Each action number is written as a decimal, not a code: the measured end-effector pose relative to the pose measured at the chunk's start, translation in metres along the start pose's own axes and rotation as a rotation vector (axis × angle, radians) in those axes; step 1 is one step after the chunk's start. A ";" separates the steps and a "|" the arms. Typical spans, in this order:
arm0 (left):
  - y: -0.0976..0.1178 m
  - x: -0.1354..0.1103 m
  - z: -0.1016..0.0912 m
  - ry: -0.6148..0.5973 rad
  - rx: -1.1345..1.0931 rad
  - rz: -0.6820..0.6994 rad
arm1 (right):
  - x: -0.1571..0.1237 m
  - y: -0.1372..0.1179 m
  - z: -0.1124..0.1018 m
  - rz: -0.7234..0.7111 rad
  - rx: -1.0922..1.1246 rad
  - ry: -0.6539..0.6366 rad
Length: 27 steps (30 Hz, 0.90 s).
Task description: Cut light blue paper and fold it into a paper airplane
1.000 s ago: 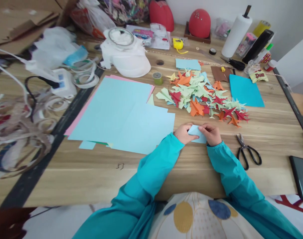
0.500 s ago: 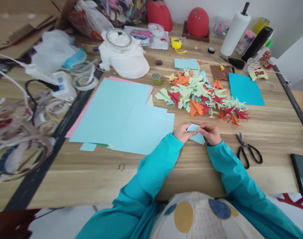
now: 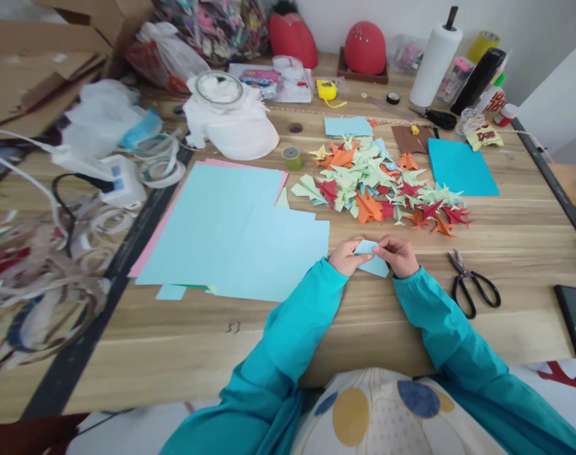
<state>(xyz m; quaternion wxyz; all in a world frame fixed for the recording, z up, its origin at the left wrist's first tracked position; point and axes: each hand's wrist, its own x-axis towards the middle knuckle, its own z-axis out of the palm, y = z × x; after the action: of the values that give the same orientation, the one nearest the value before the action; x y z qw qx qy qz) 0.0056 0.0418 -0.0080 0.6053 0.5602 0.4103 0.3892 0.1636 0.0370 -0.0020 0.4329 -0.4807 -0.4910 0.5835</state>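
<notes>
Pale blue paper point(image 3: 375, 268), long axis slanting upper left to lower right; pinched in both hands point(image 3: 346, 256)

Shows a small pale-blue paper piece point(image 3: 374, 266), large pale-blue sheets point(image 3: 231, 221), teal sleeves point(image 3: 292, 322), mint, orange and red folded-paper figures point(image 3: 359, 174), an off-white garment point(image 3: 385, 414) patterned with blue and mustard ovals, black-handled scissors point(image 3: 465, 273).

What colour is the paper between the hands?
Light blue: the small paper shows it best in the head view.
</notes>
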 end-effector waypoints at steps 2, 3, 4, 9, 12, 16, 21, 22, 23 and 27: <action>0.000 0.000 -0.001 -0.016 -0.014 -0.010 | 0.000 0.000 -0.001 0.032 0.020 0.015; 0.000 0.000 -0.001 -0.025 -0.018 -0.017 | 0.001 0.001 -0.001 0.046 0.028 0.025; 0.000 0.000 -0.001 -0.035 -0.022 -0.024 | 0.001 0.001 -0.002 0.056 0.036 0.040; 0.002 -0.002 -0.002 -0.056 -0.010 -0.069 | 0.004 0.005 -0.006 0.059 0.047 0.078; -0.001 -0.002 0.000 -0.019 0.030 -0.080 | 0.005 0.006 -0.006 0.036 0.043 0.068; -0.006 0.000 0.001 0.064 0.066 -0.056 | 0.003 0.006 -0.003 0.039 0.044 0.038; -0.007 -0.001 0.001 0.090 0.011 -0.088 | 0.000 0.005 0.002 0.002 0.029 0.008; -0.007 -0.001 0.000 0.098 0.006 -0.088 | 0.000 0.005 0.002 -0.012 0.021 0.012; -0.007 -0.002 0.000 0.109 0.010 -0.082 | 0.000 0.005 0.002 -0.023 0.014 0.019; -0.009 -0.002 0.000 0.186 0.024 -0.012 | -0.001 0.003 0.001 -0.010 0.017 0.048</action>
<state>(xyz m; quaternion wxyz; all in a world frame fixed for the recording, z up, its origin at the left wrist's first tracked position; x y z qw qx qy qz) 0.0053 0.0390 -0.0168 0.5600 0.5263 0.4729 0.4310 0.1627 0.0359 -0.0051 0.4516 -0.4881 -0.4780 0.5739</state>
